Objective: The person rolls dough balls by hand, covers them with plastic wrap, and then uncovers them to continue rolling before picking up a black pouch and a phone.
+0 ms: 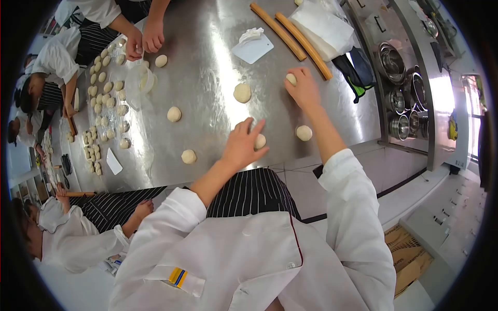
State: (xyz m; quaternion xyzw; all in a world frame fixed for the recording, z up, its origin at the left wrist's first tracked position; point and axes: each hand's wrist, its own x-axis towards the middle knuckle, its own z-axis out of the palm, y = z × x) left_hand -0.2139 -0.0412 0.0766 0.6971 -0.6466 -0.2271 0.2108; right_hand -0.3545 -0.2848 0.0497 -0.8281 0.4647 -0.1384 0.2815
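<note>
My left hand [243,143] is low over the steel table with its fingers spread. A small dough ball [260,141] lies on the table between its thumb and forefinger, not visibly gripped. My right hand [303,89] is closed around another dough ball [291,79], which shows partly at the fingertips. Between and above my hands rests a larger, flatter dough ball [242,93]. One more dough ball [304,133] sits below my right hand, near the table's front edge. Farther left are two separate dough balls, an upper one [174,114] and a lower one [189,156].
Two wooden rolling pins [303,45] and a white scraper [253,48] lie farther back. Plastic sheeting [322,28] and a dark pouch [355,72] are at the right. Several dough balls [107,100] cover the left side, where co-workers' hands [144,41] work. Metal bowls [391,62] fill a shelf.
</note>
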